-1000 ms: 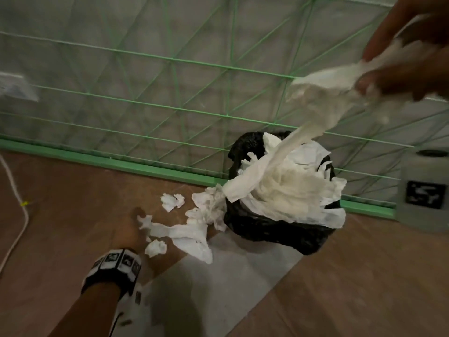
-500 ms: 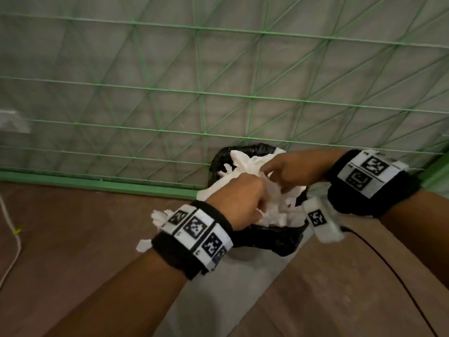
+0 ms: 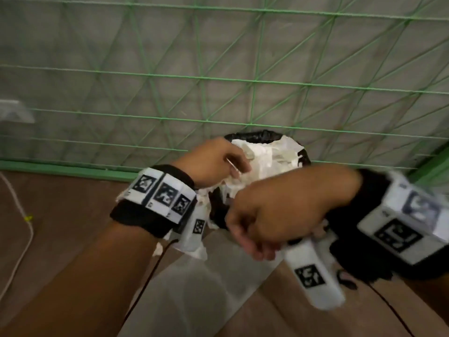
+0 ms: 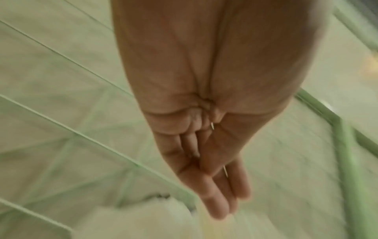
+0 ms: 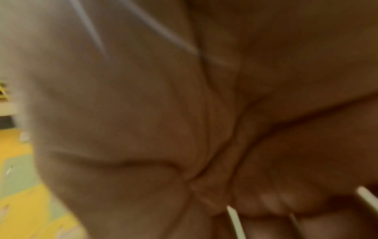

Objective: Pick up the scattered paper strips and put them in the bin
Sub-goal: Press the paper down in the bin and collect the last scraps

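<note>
The black bin (image 3: pixel 252 137) stands against the green net, heaped with crumpled white paper (image 3: pixel 267 156). My left hand (image 3: pixel 239 166) reaches over the bin's left side with its fingers at the paper. In the left wrist view its fingers (image 4: pixel 220 203) are straight and hold nothing above blurred white paper (image 4: pixel 143 223). My right hand (image 3: pixel 252 246) hangs in front of the bin, blurred, with the fingers curled downward; what lies inside them is hidden. The right wrist view shows only a blurred palm (image 5: pixel 204 145). Loose paper strips (image 3: pixel 198 251) lie on the floor under my left wrist.
A green net fence (image 3: pixel 218 81) with a green base rail (image 3: pixel 60 169) closes off the back. A white cable (image 3: pixel 18 210) runs along the brown floor at left. A grey mat (image 3: pixel 194 295) lies in front of the bin. Thin black wrist cables (image 3: pixel 155 263) dangle.
A second ago my right hand held paper high above the bin and my left was at the floor strips. Both then came to the bin; now the right has drawn back to its front.
</note>
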Tool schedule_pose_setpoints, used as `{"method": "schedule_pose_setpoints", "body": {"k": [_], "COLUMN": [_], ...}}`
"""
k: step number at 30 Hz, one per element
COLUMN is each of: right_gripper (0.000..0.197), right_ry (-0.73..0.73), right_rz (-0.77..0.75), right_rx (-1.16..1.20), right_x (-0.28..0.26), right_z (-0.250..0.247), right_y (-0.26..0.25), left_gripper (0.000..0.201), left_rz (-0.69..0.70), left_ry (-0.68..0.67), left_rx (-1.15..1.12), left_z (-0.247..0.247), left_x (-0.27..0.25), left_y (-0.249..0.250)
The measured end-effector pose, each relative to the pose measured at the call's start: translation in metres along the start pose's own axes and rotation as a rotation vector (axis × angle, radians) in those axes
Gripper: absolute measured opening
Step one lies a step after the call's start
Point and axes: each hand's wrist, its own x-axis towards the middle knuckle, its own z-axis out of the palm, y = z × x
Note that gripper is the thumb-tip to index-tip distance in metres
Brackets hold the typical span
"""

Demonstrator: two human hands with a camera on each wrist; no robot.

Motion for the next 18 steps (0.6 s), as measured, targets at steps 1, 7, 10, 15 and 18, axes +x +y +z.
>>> {"method": "schedule_pose_setpoints", "body": {"k": [1,7,10,15,18], "right_gripper": [0.015,0.05,0.073,0.083,0.071], "right_ry": [0.005,0.234,0.49,0.589,0.521], "right_rz": [-0.005,0.139,0.255,0.284,0.264], "right_rx": [-0.101,-0.013,0.191,0.102,-0.043], "right_x": [0.026,0.2,0.255,0.305,0.319], "right_z": [0.021,0.104,0.11,0.108,0.118], "right_y": [-0.006,0.005,0.016,0.044,0.057], "left_gripper": [0.032,0.053,0.095,0.059,0.052], "left_rz": [-0.025,-0.833,-1.122,-1.291,-1.337], "left_ry": [0.111,0.169,0.046,0.04,0.141], "left_rx": [-0.153,0.097,0.04,0.213,0.276], "left_z": [-0.017,-0.021,0.033,0.109,0.123], "left_x": [-0.015,-0.124,-0.174,-0.202,-0.199], "left_y": [-0.007,-0.152,-0.187,-0.246,-0.27]}}
